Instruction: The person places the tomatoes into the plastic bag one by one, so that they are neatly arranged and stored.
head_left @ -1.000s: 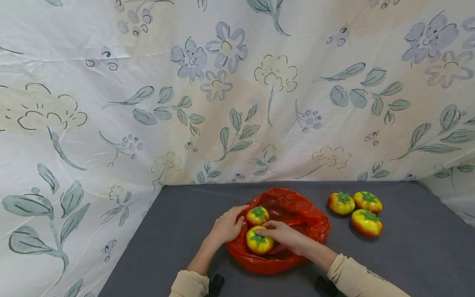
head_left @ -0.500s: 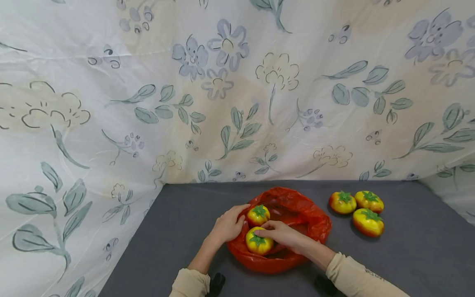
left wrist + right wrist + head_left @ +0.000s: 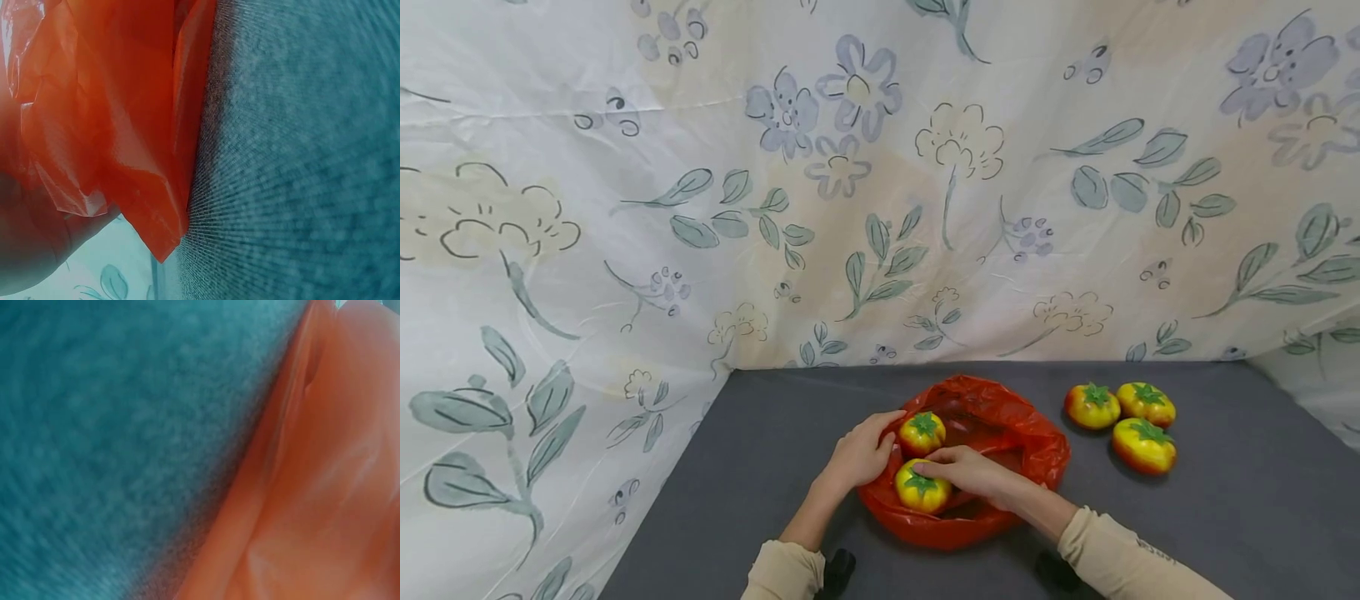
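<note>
Basically, both hands were at work on a wide-mouthed, crinkled red plastic bag (image 3: 955,533), set approx. mid-table w/ its opening facing up. The person's L hand (image 3: 859,454) gripped the bag's rim on the L side, thumb apart from the fingers; in the L wrist view the translucent film hid most of that hand, so exact fingertip positions couldn't be made out. The R hand (image 3: 973,475) reached in over the R side and was clamped, thumb on top, on a round, glossy yellow fruit w/ a green star-shaped leafy top (image 3: 919,493). That fruit sat inside the bag, L part, nearer the person. Just behind it, also in the bag, was a smaller-looking yellow-and-red fruit w/ green leaves (image 3: 922,435), close to the L thumb; can't tell if touching.

Outside, well R of the bag, three more red-and-yellow fruits w/ green tops (image 3: 1144,446) stood grouped close together on the dark grey fabric-covered table (image 3: 1232,500). Both forearms had beige sleeves (image 3: 786,571), the R one w/ small dark lettering, too tiny to read; a black object (image 3: 838,571) showed by the L cuff. White cloth w/ a blue, green & cream floral print (image 3: 880,208) hung as bkgd. The R wrist view showed mainly blurred bag film against the tabletop, w/ no fingers clearly visible.
</note>
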Demonstrator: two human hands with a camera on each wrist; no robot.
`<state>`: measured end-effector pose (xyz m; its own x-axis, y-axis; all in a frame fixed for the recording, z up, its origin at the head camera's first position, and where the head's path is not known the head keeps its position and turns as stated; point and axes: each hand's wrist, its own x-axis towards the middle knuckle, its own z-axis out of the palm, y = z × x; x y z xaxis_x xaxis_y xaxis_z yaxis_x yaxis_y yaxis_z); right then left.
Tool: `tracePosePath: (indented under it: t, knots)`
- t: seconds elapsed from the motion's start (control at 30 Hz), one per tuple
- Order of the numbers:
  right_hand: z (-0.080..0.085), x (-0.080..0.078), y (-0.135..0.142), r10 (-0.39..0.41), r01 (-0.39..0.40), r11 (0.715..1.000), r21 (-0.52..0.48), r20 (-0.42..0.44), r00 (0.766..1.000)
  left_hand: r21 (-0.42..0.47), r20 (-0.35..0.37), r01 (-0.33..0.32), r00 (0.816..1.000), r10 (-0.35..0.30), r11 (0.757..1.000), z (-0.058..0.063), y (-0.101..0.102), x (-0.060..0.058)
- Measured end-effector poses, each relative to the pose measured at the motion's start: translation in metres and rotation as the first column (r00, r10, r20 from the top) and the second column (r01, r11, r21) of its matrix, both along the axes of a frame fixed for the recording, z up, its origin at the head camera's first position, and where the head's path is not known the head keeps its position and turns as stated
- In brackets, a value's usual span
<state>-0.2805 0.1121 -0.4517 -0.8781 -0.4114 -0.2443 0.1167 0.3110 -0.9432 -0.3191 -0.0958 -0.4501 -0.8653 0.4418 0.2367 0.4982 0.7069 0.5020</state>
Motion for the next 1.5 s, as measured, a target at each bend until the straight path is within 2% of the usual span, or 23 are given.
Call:
tracePosePath:
  t: [0.13,0.43,0.67,0.87,1.23,1.5]
  knots:
    - [0.002,-0.001,0.003,0.005,-0.005,1.000,-0.002,0.005,1.000,0.001,0.005,0.001,1.000,-0.001,1.000,0.000,0.000,0.000]
    - [0.010,-0.002,0.014,-0.045,0.045,0.999,0.013,-0.008,0.999,0.003,-0.013,0.007,1.000,-0.007,1.000,0.001,0.000,0.000]
    - [0.016,-0.007,0.031,-0.052,0.053,0.996,-0.078,0.016,0.999,0.001,-0.017,0.009,1.000,-0.009,1.000,0.000,0.000,-0.001]
    - [0.022,-0.008,0.045,-0.035,0.035,0.994,-0.103,-0.003,0.999,0.000,-0.009,0.008,1.000,-0.008,1.000,0.001,-0.001,0.000]
    - [0.026,-0.010,0.065,-0.082,0.091,0.977,-0.193,0.054,0.995,-0.009,-0.003,0.000,1.000,0.000,1.000,-0.001,-0.002,0.002]
    - [0.039,-0.010,0.086,-0.095,0.103,0.970,-0.220,0.046,0.994,-0.005,-0.006,0.007,1.000,-0.007,1.000,-0.001,-0.003,0.003]
